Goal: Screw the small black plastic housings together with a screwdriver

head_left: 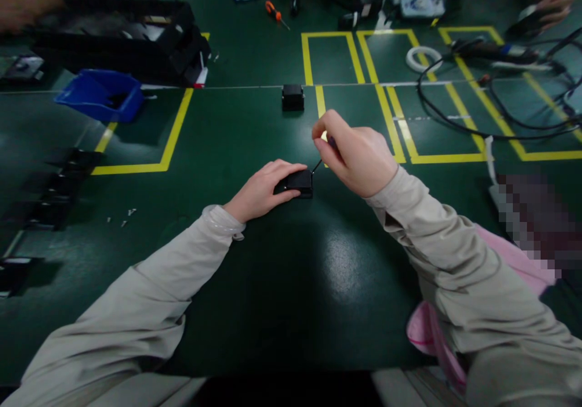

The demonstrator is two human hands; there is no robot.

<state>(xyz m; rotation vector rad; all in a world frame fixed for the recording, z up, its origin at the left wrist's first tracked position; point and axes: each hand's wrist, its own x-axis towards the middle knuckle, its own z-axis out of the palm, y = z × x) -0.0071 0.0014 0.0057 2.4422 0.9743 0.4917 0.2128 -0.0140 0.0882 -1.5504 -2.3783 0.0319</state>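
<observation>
On the green table, my left hand (266,188) is closed around a small black box (301,181), thumb on the near side and fingers on the far side. My right hand (357,152) is closed on a screwdriver (317,166), its thin dark shaft slanting down to the box's right end. Most of the handle is hidden inside my fingers. Whether the tip sits in a screw is too small to tell. A similar black box (293,97) stands farther off, beyond both hands. Several small screws (128,214) lie left of my left hand.
At left are a blue bin (102,96), stacked black trays (122,40) and a row of black parts (54,188). Cables (495,131), a tape roll (424,59) and a corded tool (495,50) lie at right. An orange screwdriver (274,11) is at the back, near other people's hands.
</observation>
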